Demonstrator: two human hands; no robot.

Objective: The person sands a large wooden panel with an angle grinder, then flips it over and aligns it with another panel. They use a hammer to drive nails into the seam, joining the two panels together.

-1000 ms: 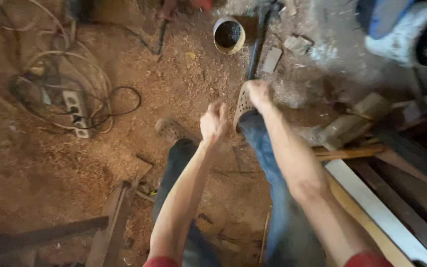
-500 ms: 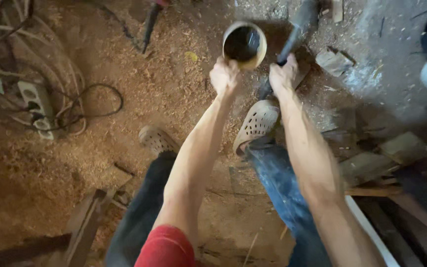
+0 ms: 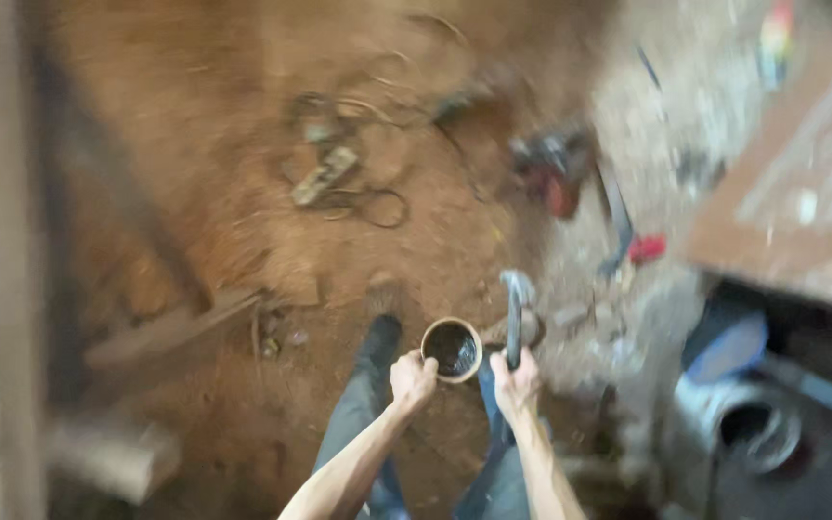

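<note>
Left hand: I saw the left hand (image 3: 412, 378) low in the centre of the frame, fingers curled and pinching the near rim of a small round can (image 3: 452, 349).
Can: it was held up off the ground just above the hand, mouth facing the camera, dark inside; I could not tell whether that was liquid or shadow.
Right hand: the right hand (image 3: 517, 385) sat just right of the can, closed in a fist round the handle of a hammer (image 3: 515, 313), whose head pointed toward the top of the frame.
Around them: jeans-clad legs and a dark shoe (image 3: 380, 337) lay below and left of the can; a sawdust floor (image 3: 195, 193) spread out beyond, with a tangle of cable and a power strip (image 3: 325, 175) in the upper centre and a red tool (image 3: 556, 173) to the upper right.
Risk: I judged the rim-only pinch weak; a tilt could spill whatever the can held, and the hammer head close beside it could knock it.
Change: half a second earlier both hands were stretched toward the can near the top of the frame; now they sat lower with both things lifted, and the view had swung and blurred.
</note>
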